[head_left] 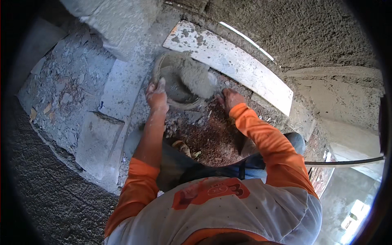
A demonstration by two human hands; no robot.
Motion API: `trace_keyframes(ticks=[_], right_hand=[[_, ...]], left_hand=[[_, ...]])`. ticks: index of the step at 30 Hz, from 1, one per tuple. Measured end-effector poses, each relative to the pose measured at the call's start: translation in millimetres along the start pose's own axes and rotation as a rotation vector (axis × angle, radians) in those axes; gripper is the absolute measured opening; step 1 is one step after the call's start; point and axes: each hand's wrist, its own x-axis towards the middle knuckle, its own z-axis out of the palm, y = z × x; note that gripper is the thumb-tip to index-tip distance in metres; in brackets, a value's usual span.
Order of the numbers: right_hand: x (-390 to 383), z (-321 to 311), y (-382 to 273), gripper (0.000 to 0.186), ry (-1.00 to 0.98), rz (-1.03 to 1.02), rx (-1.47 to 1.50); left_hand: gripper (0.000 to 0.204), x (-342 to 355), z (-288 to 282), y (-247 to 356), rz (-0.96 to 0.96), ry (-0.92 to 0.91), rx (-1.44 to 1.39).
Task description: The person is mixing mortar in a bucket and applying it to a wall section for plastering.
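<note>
We've got both arms out fwd, knees bent & spread. Our L arm [150, 134] runs nearly straight up from lower L, forearm bare; L hand [157, 98] has fingers curled in a grip, thumb [162, 83] pointing fwd. Our R arm [261, 130] slants in from lower R, sleeved approx to wrist; R hand [232, 99] angles inward, back up, fingers bent, grip unclear. We have hands apart, abt level.

Rough cement [326, 36], broken rubble [67, 87] and a splattered board [232, 57] mark a building site.
</note>
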Motion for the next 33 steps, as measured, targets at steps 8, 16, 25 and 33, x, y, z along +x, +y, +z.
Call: trace_keyframes(ticks=[8, 16, 25, 33], right_hand=[[36.5, -97.8, 83.6, 0.037, -1.513, -0.385, 0.695], [152.0, -198.6, 195.7, 0.027, 0.189, -0.05, 0.504], [115.4, -78.8, 215.4, 0.031, -0.599, -0.7, -0.154], [54.0, 95.5, 218.9, 0.03, -0.907, -0.546, -0.022]], left_hand=[[0.028, -44.4, 25.8, 5.0, 0.014, 0.154, 0.002], [0.018, -108.3, 71.8, -12.7, 0.041, 0.3, -0.013], [0.019, -166.6, 141.4, -47.5, 0.03, 0.293, -0.007], [0.02, -172.3, 173.8, -83.3, -0.058, 0.246, 0.27]])
